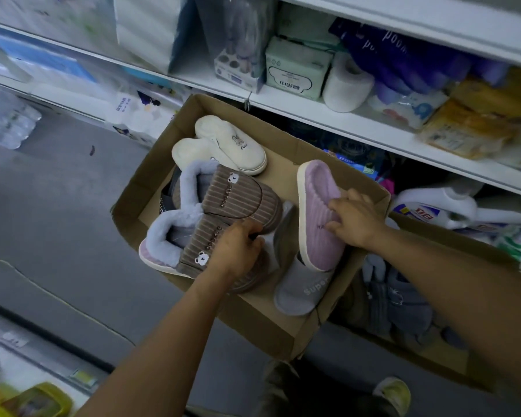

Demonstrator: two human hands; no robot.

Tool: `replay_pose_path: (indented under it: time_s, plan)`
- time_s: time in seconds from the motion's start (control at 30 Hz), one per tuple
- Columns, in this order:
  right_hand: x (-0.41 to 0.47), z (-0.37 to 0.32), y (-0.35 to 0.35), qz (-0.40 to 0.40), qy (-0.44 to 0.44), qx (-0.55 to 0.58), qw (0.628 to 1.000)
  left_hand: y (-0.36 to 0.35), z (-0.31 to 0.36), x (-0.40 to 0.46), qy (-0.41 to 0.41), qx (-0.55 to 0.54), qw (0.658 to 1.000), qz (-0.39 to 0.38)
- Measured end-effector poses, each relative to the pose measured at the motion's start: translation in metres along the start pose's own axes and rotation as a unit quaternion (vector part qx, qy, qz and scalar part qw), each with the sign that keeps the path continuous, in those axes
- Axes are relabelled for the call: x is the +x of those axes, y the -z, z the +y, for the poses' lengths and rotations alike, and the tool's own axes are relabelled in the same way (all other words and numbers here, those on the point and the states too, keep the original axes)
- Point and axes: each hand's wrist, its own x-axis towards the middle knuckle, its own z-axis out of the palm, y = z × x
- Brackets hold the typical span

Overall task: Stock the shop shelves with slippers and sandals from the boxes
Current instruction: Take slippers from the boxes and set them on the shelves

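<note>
Slippers fill the cardboard box (151, 188) below me, which sits on the floor against the white shelves (328, 115); my left hand (238, 248) curls round the toe of the nearer brown striped slipper (193, 245), whose mate (235, 197) lies touching it just behind; both have pale fluffy lining and a small bear badge; my right hand (355, 218) grips the purple ribbed slipper (319, 212), fingers wrapped over its upper, the slipper lying lengthwise along the right side of the box; under its near end a grey slipper (301, 290) pokes over the box's front edge, with lettering on it that I can only partly read; at the far end of the box I see a pair of cream slippers (232, 145) side by side; a second box (433, 236) to the right holds dark grey slippers (403, 308); on the shelf above, a toilet roll (346, 82) stands beside a pale green pack (295, 70).
</note>
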Motion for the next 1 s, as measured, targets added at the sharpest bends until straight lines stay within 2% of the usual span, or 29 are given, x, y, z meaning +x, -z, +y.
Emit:
replay_pose_path:
  time_s: [0.1,0.2,0.3,0.4,0.5,0.63,0.77,0.9,1.0]
  plan:
    - [-0.014,-0.011,0.010,0.040,-0.019,0.069,0.997,0.003,-0.004,-0.007,0.011,0.004,1.000,0.026]
    - [-0.024,-0.020,0.018,0.046,-0.067,0.181,0.980,0.011,-0.008,-0.020,0.045,0.063,0.989,0.125]
    - [-0.027,-0.021,0.017,0.052,-0.125,0.281,0.950,0.020,-0.019,-0.027,0.130,0.075,0.973,0.177]
    - [-0.030,-0.026,0.018,0.052,-0.177,0.392,0.901,0.027,-0.027,-0.025,0.251,0.001,0.959,0.134]
    - [-0.029,-0.032,0.018,0.068,-0.192,0.443,0.873,0.027,-0.033,-0.021,0.267,-0.054,0.956,0.111]
    - [-0.031,-0.038,0.022,0.085,-0.204,0.471,0.854,0.030,-0.020,-0.018,0.295,-0.105,0.946,0.086]
    - [-0.034,-0.040,0.033,0.104,-0.206,0.506,0.831,0.017,0.008,-0.016,0.286,-0.154,0.944,0.061]
    - [-0.035,-0.040,0.048,0.157,-0.193,0.515,0.820,-0.013,0.040,-0.025,0.257,-0.249,0.933,0.028]
    - [-0.031,-0.042,0.055,0.174,-0.177,0.517,0.819,-0.022,0.058,-0.029,0.217,-0.258,0.941,-0.036]
